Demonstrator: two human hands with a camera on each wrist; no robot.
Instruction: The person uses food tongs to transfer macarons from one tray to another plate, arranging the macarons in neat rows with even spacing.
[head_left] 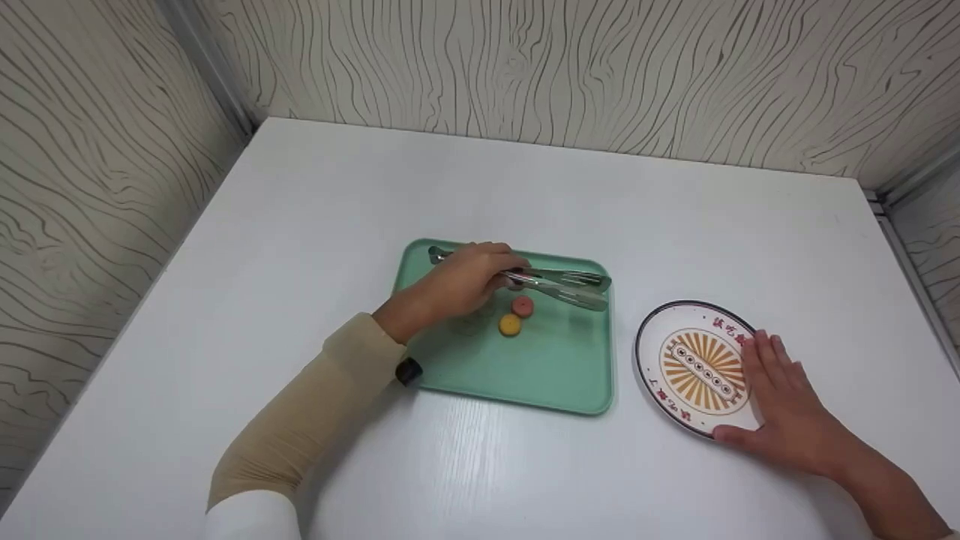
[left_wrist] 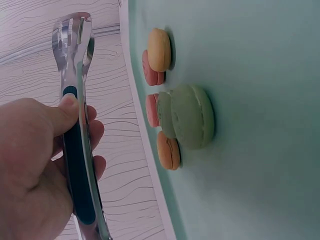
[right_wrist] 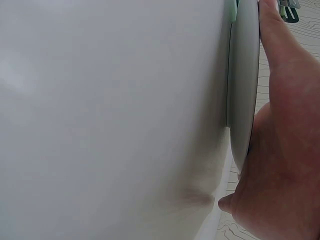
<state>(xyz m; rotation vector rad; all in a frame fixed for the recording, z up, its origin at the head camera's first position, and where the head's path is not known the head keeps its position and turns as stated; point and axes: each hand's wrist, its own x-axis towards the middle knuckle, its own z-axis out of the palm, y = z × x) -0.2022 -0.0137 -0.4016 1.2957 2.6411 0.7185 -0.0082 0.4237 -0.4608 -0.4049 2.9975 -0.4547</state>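
Observation:
My left hand (head_left: pixel 466 279) grips a pair of metal tongs (head_left: pixel 566 289) by its dark-padded handle, above the green tray (head_left: pixel 555 375). The tongs point right, their tips a little apart over the tray's far right corner. On the tray sit a yellow macaron (head_left: pixel 510 325) and a pink macaron (head_left: pixel 523 306). The left wrist view adds green macarons (left_wrist: pixel 192 117), an orange macaron (left_wrist: pixel 168 150) and a second pink macaron (left_wrist: pixel 152 110), which my left hand and arm hide from the head camera. Fingers straight and thumb spread, my right hand (head_left: pixel 787 416) rests along the right rim of a round patterned plate (head_left: pixel 651 330).
Tray and plate stand side by side on a white table (head_left: pixel 465 465), a narrow gap between them. Wood-patterned panels (head_left: pixel 525 75) rise behind the table and at both sides.

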